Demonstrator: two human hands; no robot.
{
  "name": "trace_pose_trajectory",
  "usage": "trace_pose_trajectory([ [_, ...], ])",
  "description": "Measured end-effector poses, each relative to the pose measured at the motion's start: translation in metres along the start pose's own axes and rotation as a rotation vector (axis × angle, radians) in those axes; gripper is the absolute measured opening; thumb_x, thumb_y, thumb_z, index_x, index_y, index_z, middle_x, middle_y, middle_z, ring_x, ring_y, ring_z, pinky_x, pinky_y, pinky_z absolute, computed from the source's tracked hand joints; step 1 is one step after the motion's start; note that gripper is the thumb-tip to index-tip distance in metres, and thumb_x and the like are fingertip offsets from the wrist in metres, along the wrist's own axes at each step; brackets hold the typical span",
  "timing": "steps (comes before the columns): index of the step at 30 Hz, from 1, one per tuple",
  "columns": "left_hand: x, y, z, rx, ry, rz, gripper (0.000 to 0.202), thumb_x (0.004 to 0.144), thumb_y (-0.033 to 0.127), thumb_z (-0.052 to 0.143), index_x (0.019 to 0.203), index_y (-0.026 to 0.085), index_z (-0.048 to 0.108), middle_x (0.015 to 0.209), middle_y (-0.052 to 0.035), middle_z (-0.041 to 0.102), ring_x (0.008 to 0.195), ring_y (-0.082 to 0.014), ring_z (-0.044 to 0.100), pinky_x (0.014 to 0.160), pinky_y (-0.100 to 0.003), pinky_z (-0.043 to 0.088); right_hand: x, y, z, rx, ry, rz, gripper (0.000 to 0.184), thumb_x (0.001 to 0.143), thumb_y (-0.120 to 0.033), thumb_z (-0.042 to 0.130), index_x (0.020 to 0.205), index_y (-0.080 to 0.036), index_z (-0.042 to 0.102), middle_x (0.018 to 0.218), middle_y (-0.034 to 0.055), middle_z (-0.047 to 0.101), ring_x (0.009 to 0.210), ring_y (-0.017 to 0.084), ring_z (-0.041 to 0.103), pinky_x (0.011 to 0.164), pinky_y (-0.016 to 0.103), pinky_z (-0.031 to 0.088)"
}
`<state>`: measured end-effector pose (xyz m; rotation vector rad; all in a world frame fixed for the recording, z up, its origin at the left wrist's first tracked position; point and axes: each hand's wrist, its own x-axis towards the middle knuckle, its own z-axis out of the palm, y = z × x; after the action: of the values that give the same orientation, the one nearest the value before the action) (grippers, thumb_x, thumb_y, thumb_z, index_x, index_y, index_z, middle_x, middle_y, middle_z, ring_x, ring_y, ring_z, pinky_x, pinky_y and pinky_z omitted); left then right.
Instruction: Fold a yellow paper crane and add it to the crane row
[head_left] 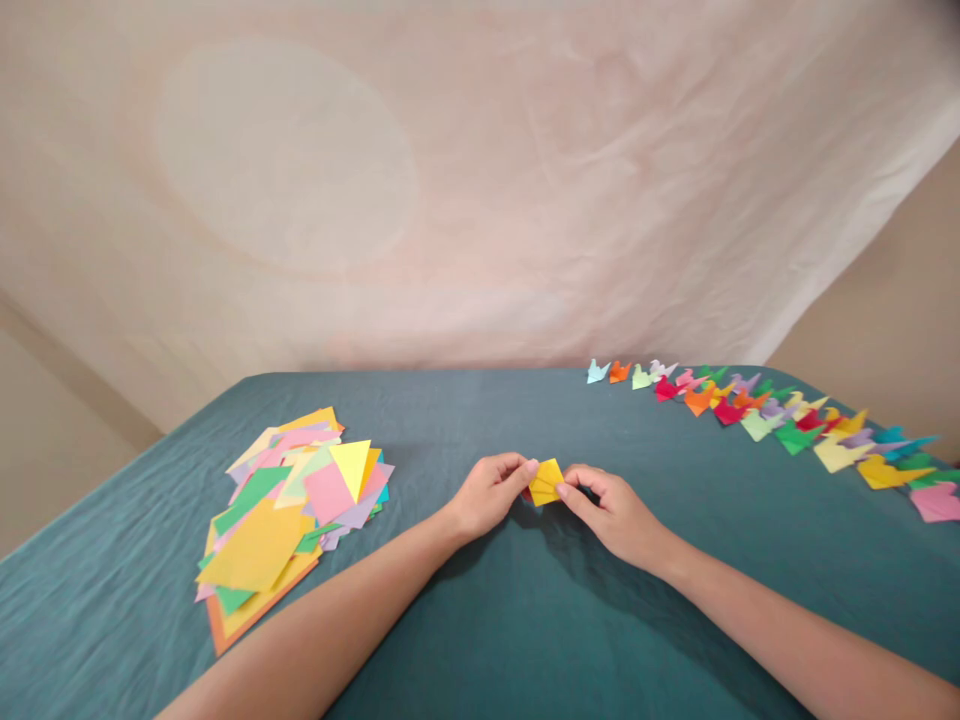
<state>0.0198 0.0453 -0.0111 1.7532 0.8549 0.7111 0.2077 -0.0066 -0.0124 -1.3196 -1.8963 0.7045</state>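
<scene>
Between my two hands is a small folded piece of yellow origami paper (547, 482), raised a little over the cloth, with crease lines across its face. My left hand (491, 494) pinches its left edge between thumb and fingers. On the opposite side, the thumb and fingers of my right hand (609, 508) grip the right edge. The fingers behind the paper are partly hidden.
A dark green cloth (465, 420) covers the table. To the left lies a loose pile of coloured paper sheets (259, 545). Several folded paper birds (761, 424) stand in rows at the right. A pale sheet (480, 200) hangs behind the table.
</scene>
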Motion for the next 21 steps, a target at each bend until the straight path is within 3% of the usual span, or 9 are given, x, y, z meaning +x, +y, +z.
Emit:
trace_pose_trajectory([
  [6,-0.0012,-0.0012,0.0015,0.063,-0.032,-0.025,0.032,0.077,0.044,0.06,0.079,0.012,0.058,0.063,0.0025,0.052,0.055,-0.0081,0.043,0.052,-0.018,0.034,0.0001,-0.0006,-0.0013,-0.012,0.011,-0.007,0.025,0.088,-0.033,0.043,0.069,-0.019,0.05,0.065,-0.0016,0.051,0.064,0.014,0.049,0.064,0.026,0.038],
  [10,-0.0014,-0.0002,0.0013,0.114,-0.032,-0.003,0.031,0.079,0.042,0.057,0.072,0.012,0.057,0.058,0.0042,0.045,0.053,-0.0069,0.037,0.049,-0.018,0.029,-0.001,-0.0007,-0.001,-0.018,0.016,-0.018,0.024,0.089,-0.033,0.043,0.07,-0.019,0.051,0.068,-0.0007,0.053,0.066,0.015,0.05,0.066,0.027,0.039],
  [21,0.0006,-0.0049,0.004,-0.014,0.0,-0.007,0.032,0.079,0.044,0.058,0.082,0.012,0.059,0.069,-0.0003,0.056,0.058,-0.009,0.047,0.054,-0.019,0.037,-0.0023,0.0003,-0.0001,-0.048,0.031,-0.057,0.022,0.088,-0.03,0.044,0.07,-0.02,0.052,0.07,-0.0001,0.057,0.069,0.016,0.052,0.069,0.028,0.04],
])
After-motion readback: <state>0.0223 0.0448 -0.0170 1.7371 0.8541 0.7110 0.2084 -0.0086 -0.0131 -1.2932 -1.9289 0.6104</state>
